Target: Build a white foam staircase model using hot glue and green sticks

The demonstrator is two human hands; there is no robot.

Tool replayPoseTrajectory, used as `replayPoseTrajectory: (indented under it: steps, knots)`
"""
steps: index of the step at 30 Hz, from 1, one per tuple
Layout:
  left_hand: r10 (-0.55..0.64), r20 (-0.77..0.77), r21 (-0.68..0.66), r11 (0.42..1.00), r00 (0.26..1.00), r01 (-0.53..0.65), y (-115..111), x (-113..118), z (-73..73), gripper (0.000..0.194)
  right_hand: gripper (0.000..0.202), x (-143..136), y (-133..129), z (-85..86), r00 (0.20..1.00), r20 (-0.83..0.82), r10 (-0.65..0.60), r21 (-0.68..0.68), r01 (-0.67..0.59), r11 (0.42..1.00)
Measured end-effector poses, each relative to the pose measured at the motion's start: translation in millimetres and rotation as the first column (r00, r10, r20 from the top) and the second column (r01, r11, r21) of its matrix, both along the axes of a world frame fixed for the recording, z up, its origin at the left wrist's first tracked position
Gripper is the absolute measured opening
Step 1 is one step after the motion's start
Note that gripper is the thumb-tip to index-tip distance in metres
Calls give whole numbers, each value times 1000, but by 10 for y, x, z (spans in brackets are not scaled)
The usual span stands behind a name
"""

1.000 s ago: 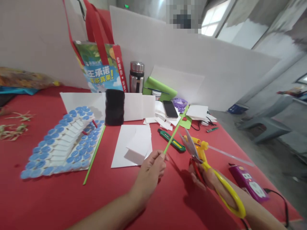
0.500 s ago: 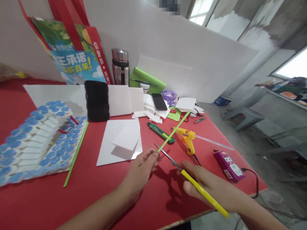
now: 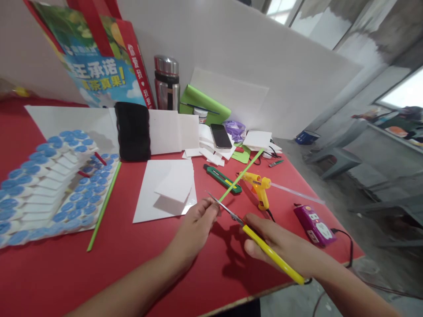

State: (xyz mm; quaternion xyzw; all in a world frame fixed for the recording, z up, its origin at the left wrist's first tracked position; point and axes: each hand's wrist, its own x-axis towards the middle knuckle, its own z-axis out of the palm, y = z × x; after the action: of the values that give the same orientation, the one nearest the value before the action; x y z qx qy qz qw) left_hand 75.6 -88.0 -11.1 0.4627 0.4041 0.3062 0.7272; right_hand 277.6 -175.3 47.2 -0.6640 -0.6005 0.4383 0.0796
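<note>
My left hand (image 3: 202,220) pinches the near end of a thin green strip (image 3: 242,175), which slants up and to the right above the table. In my right hand (image 3: 269,235) is a pair of scissors with yellow handles (image 3: 272,254). Their blades cross the strip close to my left fingertips; whether they bite into it I cannot tell. Behind the strip lie a green utility knife (image 3: 222,179) and a yellow glue gun (image 3: 259,187) with a clear glue stick in it. A second green strip (image 3: 105,207) rests along the edge of a blue-and-white model with steps (image 3: 49,189).
White boards (image 3: 165,189) lie left of my hands. A purple power socket (image 3: 313,224) with a cord is at the right edge. Along the back stand a steel flask (image 3: 167,83), a black object (image 3: 132,132), a phone (image 3: 220,136) and a printed bag (image 3: 99,61).
The scissors and my right hand have moved slightly left, bringing the blades further across the green strip by my left fingers. The view has shifted a little.
</note>
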Motion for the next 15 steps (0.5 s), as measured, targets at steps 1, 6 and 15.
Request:
replayPoseTrajectory:
  steps: [1, 6, 15]
  knots:
    - [3, -2, 8, 1000, 1000, -3, 6, 1, -3, 29, 60, -7, 8, 3, 1000, 2, -1, 0, 1, 1000]
    - [-23, -28, 31, 999, 999, 24, 26, 7, -14, 25, 63, -40, 44, 22, 1000, 17, -13, -1, 13, 1000]
    - [-73, 41, -52, 996, 996, 75, 30, -20, 34, 21, 62, -31, 55, 17, 998, -9, -56, 26, 56, 998]
